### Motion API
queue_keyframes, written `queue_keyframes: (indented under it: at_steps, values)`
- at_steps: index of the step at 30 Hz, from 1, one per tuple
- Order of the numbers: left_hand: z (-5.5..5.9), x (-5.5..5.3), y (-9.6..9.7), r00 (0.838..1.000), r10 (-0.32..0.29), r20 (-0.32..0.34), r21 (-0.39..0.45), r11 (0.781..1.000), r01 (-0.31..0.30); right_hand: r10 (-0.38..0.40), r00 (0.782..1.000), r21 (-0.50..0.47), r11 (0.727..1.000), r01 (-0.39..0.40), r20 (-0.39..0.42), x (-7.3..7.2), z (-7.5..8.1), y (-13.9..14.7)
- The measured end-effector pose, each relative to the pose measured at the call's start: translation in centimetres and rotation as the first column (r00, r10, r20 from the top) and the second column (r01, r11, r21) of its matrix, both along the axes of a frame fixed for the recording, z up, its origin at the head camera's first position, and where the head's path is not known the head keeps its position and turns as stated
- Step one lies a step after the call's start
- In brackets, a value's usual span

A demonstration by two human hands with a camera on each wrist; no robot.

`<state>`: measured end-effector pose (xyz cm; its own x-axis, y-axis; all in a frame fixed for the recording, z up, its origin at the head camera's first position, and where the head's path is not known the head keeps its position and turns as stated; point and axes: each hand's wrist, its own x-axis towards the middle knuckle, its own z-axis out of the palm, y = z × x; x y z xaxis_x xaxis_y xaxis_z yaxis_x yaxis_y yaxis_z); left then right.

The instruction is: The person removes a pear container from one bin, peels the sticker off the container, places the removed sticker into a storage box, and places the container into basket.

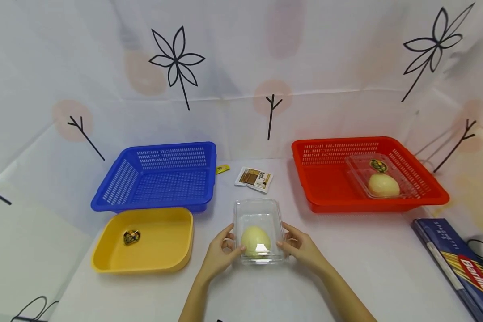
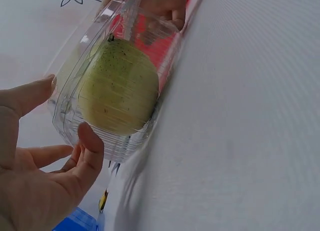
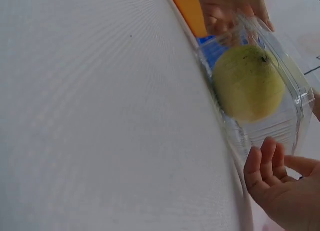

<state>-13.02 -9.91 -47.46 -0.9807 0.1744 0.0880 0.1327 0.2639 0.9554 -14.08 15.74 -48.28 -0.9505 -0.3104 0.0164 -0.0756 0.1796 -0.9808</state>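
Observation:
A clear plastic clamshell box [image 1: 257, 209] with its lid down sits in front of me, just off or on the white table; which of the two I cannot tell. Inside lies one pale yellow-green fruit [image 1: 251, 237]; the left wrist view shows the fruit [image 2: 120, 86] with a short dark stem and small specks. My left hand [image 1: 220, 254] holds the box's left side, thumb at the near corner. On the opposite side my right hand [image 1: 304, 251] grips it the same way. In the right wrist view, curled fingertips of the right hand [image 3: 285, 188] meet the box's wall.
At the back left stands a blue basket [image 1: 169, 183], with a yellow tray [image 1: 165, 250] holding a round dark sticker [image 1: 131, 237] before it. A red basket [image 1: 326, 181] at right contains another boxed fruit [image 1: 383, 185]. Small packet [image 1: 254, 179] behind; spaghetti box [image 1: 459, 264] far right.

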Motion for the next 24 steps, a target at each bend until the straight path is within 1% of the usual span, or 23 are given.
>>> queue_keyframes:
  at_steps: [3,5,10,13,17,20,22,24]
  values:
    - [0.1,0.1,-0.1,0.999,-0.026,0.043,0.046,0.999,0.024,0.045,0.998,-0.02,0.999,-0.044,0.035,0.3,0.2,0.2]
    - [0.3,0.3,-0.2,0.997,-0.04,0.059,0.088,0.996,0.035,0.056,0.997,-0.036,0.998,-0.054,0.049,0.4,0.3,0.2]
    - [1.0,0.8,-0.6,0.997,-0.068,0.038,0.145,0.988,0.062,0.049,0.998,-0.071,0.996,-0.045,0.047,0.6,0.9,0.0]
    - [1.6,0.8,-0.9,0.997,-0.073,0.019,0.165,0.984,0.069,0.049,0.998,-0.089,0.995,-0.046,0.033,0.5,1.6,-0.4]
    - [2.7,0.5,-1.5,0.998,-0.066,0.007,0.178,0.982,0.064,0.067,0.998,-0.111,0.992,-0.065,0.016,0.2,2.9,-1.2]
    - [3.9,0.3,-2.0,0.999,-0.048,0.009,0.188,0.981,0.045,0.072,0.997,-0.134,0.988,-0.07,0.012,-0.2,4.0,-1.8]
    - [4.7,0.1,-2.3,1.0,-0.023,0.014,0.189,0.982,0.02,0.07,0.998,-0.144,0.987,-0.068,0.007,-0.6,4.7,-2.2]
    - [5.6,-0.1,-2.7,1.0,-0.002,0.002,0.188,0.982,0.002,0.067,0.998,-0.154,0.986,-0.065,0.005,-1.0,5.4,-2.7]
